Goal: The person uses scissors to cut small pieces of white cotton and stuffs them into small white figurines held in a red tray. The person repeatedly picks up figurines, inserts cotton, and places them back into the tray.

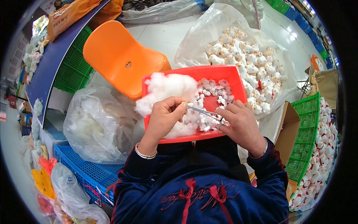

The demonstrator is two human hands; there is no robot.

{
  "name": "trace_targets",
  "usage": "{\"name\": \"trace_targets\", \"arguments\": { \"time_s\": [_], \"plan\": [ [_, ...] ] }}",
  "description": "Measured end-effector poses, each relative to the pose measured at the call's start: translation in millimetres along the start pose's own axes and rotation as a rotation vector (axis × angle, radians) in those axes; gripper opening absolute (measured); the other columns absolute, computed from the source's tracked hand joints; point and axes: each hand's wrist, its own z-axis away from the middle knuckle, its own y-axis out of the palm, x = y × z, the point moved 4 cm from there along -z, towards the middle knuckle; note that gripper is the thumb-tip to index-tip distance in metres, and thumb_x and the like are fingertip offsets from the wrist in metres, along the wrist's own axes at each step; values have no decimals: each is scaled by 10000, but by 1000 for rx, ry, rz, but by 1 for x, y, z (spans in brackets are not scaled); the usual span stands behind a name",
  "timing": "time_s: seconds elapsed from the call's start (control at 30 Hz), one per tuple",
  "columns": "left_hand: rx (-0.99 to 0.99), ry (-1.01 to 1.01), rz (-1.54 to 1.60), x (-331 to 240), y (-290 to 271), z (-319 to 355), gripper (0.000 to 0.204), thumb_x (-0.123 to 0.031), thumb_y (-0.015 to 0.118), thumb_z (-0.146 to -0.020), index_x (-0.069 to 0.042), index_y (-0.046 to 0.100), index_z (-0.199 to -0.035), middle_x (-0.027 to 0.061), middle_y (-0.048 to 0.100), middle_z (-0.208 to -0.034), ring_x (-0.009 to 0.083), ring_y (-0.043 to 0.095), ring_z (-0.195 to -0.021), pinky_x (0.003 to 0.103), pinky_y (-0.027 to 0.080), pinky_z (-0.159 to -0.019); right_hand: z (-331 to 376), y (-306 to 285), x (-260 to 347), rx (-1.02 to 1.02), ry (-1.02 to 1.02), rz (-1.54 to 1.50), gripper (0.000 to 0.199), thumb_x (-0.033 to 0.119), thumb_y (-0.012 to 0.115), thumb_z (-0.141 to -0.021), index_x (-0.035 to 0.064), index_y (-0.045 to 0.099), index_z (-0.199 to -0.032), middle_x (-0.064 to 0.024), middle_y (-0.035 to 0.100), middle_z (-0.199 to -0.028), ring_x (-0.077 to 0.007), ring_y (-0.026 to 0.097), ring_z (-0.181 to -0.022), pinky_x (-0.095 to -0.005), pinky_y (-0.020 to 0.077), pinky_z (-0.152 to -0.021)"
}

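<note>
Factory floor clutter rings a red tray (227,76) on the person's lap, stuffing fluff (164,89) heaped at its ten o'clock. Left hand (164,115) pinches a small white toy piece (185,105), while the right hand (238,125), at three o'clock of it, is clenched around metal forceps (203,111) whose tip meets the piece. A hard push could jab the left fingertips or knock the piece from that grip.

Red tray (223,72) on lap: white stuffing (167,87) left, small white plush pieces (212,91) right.
</note>
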Motion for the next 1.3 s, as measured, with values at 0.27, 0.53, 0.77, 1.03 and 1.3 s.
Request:
{"name": "trace_targets", "arguments": {
  "time_s": [0.27,0.53,0.77,1.03,1.3],
  "plan": [
    [-93,-78,291,4,-6,0,138,-39,598,-1016,28,704,-1075,64,671,-806,73,551,-608,228,491,-557,-1,-15,-12,67,75,-140,544,218,857,-693,88,685,-1192,-98,631,-1068,-318,576,-1081,-439,444,-940],
    [-53,-106,337,1,0,3,155,-57,600,-1024,33,704,-1095,53,658,-800,71,533,-607,230,487,-556,-7,-8,-10,20,-22,-120,535,191,850,-682,103,686,-1184,-78,634,-1060,-294,578,-1087,-425,438,-938],
    [-18,-22,261,0,-1,2,162,-87,659,-1014,25,723,-1111,16,658,-797,51,563,-626,201,466,-567,-4,-11,-10,114,-32,-31,373,203,806,-757,119,714,-1108,-52,654,-947,-264,609,-975,-424,420,-838],
    [-44,23,151,3,7,3,166,-23,651,-993,27,721,-1135,-6,636,-822,51,528,-655,204,427,-589,-6,-4,0,116,-31,-182,315,210,792,-784,90,723,-1067,-78,664,-862,-285,645,-866,-428,443,-765],
    [-82,197,266,4,14,2,276,34,587,-983,42,692,-1239,72,703,-958,108,610,-777,261,510,-695,-5,5,-2,264,111,-514,417,139,845,-736,24,712,-1113,-104,694,-843,-303,670,-812,-414,523,-753]
  ]
}}
